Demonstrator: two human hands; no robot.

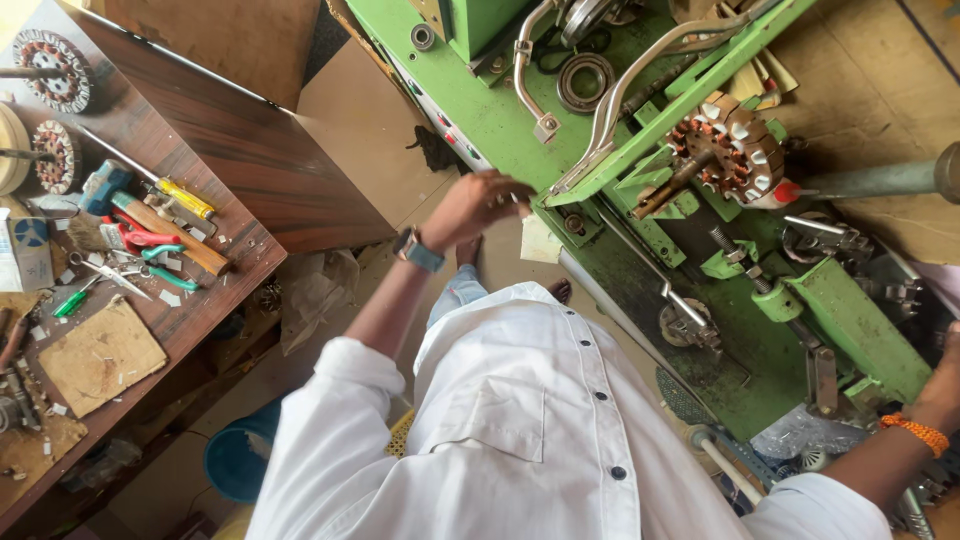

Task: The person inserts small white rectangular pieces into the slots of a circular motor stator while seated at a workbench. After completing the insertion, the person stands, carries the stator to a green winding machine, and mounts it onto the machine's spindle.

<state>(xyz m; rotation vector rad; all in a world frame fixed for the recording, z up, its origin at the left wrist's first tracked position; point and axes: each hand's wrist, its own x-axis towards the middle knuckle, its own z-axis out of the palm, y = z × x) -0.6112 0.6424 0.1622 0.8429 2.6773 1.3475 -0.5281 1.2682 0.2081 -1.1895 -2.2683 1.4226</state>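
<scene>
I look down my white shirt at a green winding machine [480,110]. My left hand [478,205], with a watch on the wrist, is at the machine's near edge, fingers curled around a small part I cannot make out. My right hand [940,385], an orange bracelet on its wrist, reaches to the machine's right end and is cut off by the picture's edge. A copper-wound stator [728,150] sits on the machine's spindle, apart from both hands.
A wooden workbench [240,150] on the left carries a hammer [150,215], a yellow screwdriver [185,197], scissors [110,272], pliers and two wound rotors [50,70]. A blue bucket [235,460] stands on the floor below. A bearing ring [585,80] lies on the machine.
</scene>
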